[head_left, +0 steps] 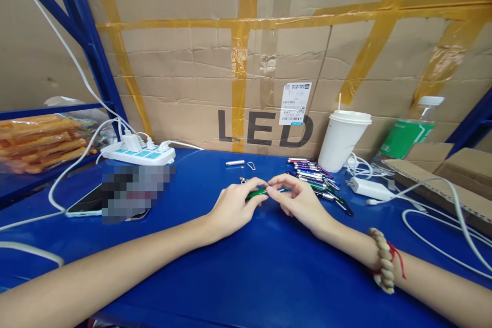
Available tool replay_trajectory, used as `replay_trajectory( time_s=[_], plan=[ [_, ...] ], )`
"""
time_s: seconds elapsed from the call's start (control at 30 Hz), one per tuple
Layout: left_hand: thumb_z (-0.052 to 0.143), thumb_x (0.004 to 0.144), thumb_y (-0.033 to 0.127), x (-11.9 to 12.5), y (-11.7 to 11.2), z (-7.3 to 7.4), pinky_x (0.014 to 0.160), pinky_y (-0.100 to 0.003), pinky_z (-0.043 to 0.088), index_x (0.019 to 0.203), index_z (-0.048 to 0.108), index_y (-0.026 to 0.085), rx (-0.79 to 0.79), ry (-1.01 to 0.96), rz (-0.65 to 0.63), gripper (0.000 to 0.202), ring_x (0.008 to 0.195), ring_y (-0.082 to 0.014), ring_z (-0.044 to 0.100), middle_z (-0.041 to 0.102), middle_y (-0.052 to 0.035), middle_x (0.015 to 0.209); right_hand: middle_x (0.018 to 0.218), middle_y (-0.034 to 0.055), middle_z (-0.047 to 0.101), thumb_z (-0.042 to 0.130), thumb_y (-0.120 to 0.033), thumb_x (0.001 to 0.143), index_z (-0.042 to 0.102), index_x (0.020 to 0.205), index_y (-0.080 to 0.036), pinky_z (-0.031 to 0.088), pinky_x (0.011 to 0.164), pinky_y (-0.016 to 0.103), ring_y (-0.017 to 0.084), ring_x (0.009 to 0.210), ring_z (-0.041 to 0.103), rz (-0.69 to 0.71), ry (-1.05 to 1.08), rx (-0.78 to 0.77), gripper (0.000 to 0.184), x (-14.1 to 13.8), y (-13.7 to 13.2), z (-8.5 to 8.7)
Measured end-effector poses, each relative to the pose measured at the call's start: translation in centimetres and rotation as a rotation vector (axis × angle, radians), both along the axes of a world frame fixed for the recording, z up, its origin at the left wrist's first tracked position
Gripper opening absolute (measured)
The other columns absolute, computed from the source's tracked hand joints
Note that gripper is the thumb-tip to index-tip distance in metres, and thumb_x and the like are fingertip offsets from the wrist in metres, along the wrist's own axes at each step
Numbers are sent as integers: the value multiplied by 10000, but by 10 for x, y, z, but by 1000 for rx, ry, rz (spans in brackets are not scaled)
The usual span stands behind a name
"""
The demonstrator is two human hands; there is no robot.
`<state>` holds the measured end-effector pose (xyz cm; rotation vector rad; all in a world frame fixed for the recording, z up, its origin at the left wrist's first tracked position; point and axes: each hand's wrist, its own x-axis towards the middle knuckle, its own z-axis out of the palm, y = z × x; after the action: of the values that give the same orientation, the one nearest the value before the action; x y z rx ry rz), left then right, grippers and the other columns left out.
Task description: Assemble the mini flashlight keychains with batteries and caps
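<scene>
My left hand (235,207) is closed around a slim, shiny green tube (255,193), pinched between thumb and fingers. My right hand (302,204) meets it fingertip to fingertip, thumb and index finger pressed together at the tube's right end. Whatever is in that pinch is too small to make out. Small silvery pieces (243,180) lie just behind my left hand. Farther back are a silver tube (234,163) and a small carabiner (251,165). Beyond my right hand lies a pile of colored metal tubes with carabiners (307,169).
A white paper cup (342,143) with a straw and a green-labelled bottle (407,136) stand at back right, near a white charger (371,189) and cables. A power strip (140,155) and a phone (90,201) lie left. A large cardboard box (207,77) closes off the back.
</scene>
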<state>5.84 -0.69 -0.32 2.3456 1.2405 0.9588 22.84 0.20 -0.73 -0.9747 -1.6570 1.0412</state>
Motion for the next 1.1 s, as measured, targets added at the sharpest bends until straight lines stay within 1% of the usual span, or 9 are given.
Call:
replay_trajectory(
  time_s=[0.03,0.1,0.2,0.4,0.6,0.8,0.9,0.97,1.1],
  plan=[
    [460,846,286,0,0,0,680,-241,459,985,560,252,-14,-17,4,175,753,-153,634,688,32,836,733,4,586,656,-454,673,588,873,-165,290,321,169,12,354,386,7,9,3,358,0,1,-1],
    [449,850,289,0,1,0,667,-238,460,987,561,238,-43,-45,-1,184,712,-148,627,681,26,777,751,21,600,665,-433,670,622,855,-151,296,320,177,9,352,376,20,34,10,340,1,2,-2],
    [446,850,291,0,1,0,637,-226,450,1012,572,233,-56,-48,-10,213,686,-141,613,675,19,788,792,27,603,684,-400,657,642,758,-146,298,317,187,4,354,368,48,91,29,276,2,4,-5],
    [404,873,281,-1,-1,4,611,-209,411,1065,588,251,-23,5,-34,268,679,-128,589,651,23,745,828,19,603,682,-359,675,652,716,-167,300,318,186,4,374,373,82,105,28,199,5,5,-7],
    [395,876,271,-1,1,4,632,-211,410,1071,583,232,-22,4,-70,274,689,-126,571,637,12,770,799,11,575,684,-348,677,638,705,-162,297,311,180,0,365,384,78,93,43,194,6,3,-7],
    [406,872,260,-1,2,2,623,-201,414,1034,588,195,-82,-31,-157,253,636,-112,553,601,12,695,731,0,548,690,-361,665,584,623,-145,328,325,188,13,365,404,77,10,91,244,6,3,-4],
    [400,874,271,-1,0,2,636,-207,414,999,580,188,-97,-27,-172,234,659,-115,554,608,3,749,703,-4,545,696,-364,658,565,597,-144,338,344,190,18,378,411,82,-12,125,263,6,3,-4],
    [391,877,277,-1,0,2,652,-218,412,991,560,187,-102,-19,-171,223,681,-120,552,604,0,774,697,-4,544,694,-367,659,559,595,-144,335,349,191,20,382,413,84,-18,131,269,6,3,-4],
    [365,882,266,-2,-1,1,654,-234,408,974,472,196,-139,-31,-174,157,673,-122,535,559,24,708,707,-5,536,684,-366,669,543,600,-147,320,337,195,18,366,405,97,-14,125,270,7,3,-4]
  ],
)
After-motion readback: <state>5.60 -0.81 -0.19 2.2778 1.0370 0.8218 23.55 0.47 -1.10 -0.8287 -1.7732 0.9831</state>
